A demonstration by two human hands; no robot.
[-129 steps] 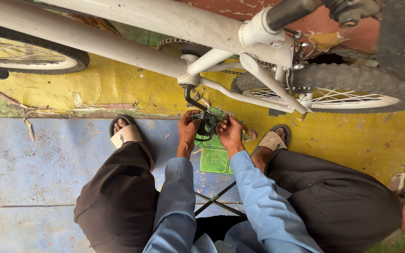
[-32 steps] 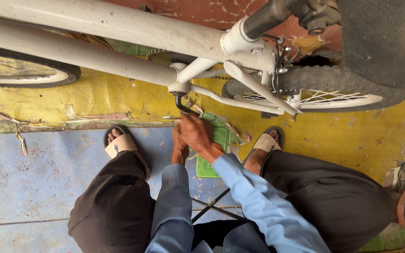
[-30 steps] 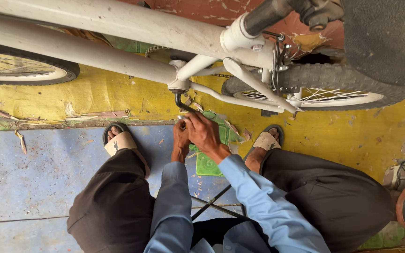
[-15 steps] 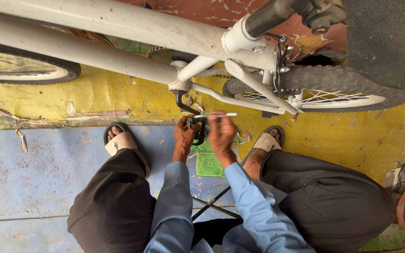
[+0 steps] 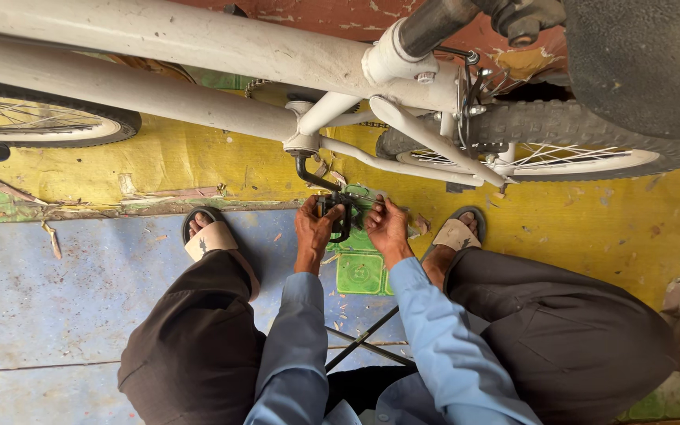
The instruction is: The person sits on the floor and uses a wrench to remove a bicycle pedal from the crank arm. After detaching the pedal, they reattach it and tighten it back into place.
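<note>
I crouch beside a white bicycle (image 5: 198, 47). Its black pedal (image 5: 338, 212) hangs at the end of the crank arm (image 5: 312, 175), just below the frame. My left hand (image 5: 312, 232) closes on the pedal from the left side. My right hand (image 5: 387, 228) touches the pedal from the right side, fingers bent around it. Under the pedal, a green box (image 5: 360, 271) lies on the floor (image 5: 57, 299). The rear wheel (image 5: 560, 142) stands to the right of the pedal.

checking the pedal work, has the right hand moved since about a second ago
Yes. The right hand was over the pedal, close under the crank arm; it now sits lower and to the right of the pedal, fingers at its end. The left hand holds the pedal's other side.
</note>
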